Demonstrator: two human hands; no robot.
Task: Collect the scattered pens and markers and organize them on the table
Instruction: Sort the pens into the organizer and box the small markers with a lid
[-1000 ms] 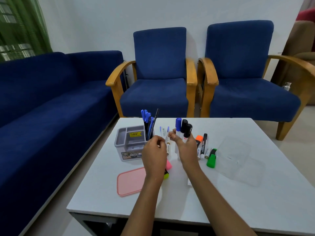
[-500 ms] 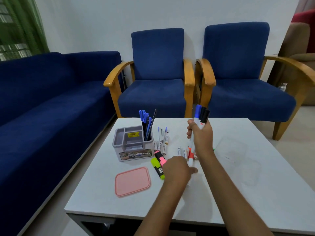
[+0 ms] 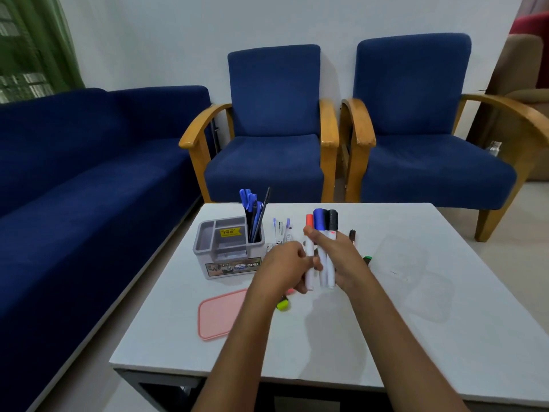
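Note:
My right hand (image 3: 341, 257) grips a bundle of white markers (image 3: 322, 224) with red, blue and black caps, held upright above the white table (image 3: 386, 337). My left hand (image 3: 282, 266) touches the lower end of the red-capped marker. A grey desk organizer (image 3: 228, 248) stands to the left with blue and black pens (image 3: 254, 212) upright in its back compartment. Loose pens (image 3: 280, 230) lie beside it. A yellow highlighter (image 3: 282, 304) and a pink one peek out under my left wrist. A black marker (image 3: 352, 234) and a green highlighter (image 3: 367, 259) lie right of my hand.
A pink lid (image 3: 221, 315) lies flat at the front left. A clear plastic container (image 3: 404, 260) sits on the right of the table. A blue sofa (image 3: 74, 188) runs along the left and two blue armchairs (image 3: 273, 138) stand behind the table.
My left hand came up from the table with the red-capped marker and joined it to the bundle. My right hand lowered and moved left with the markers.

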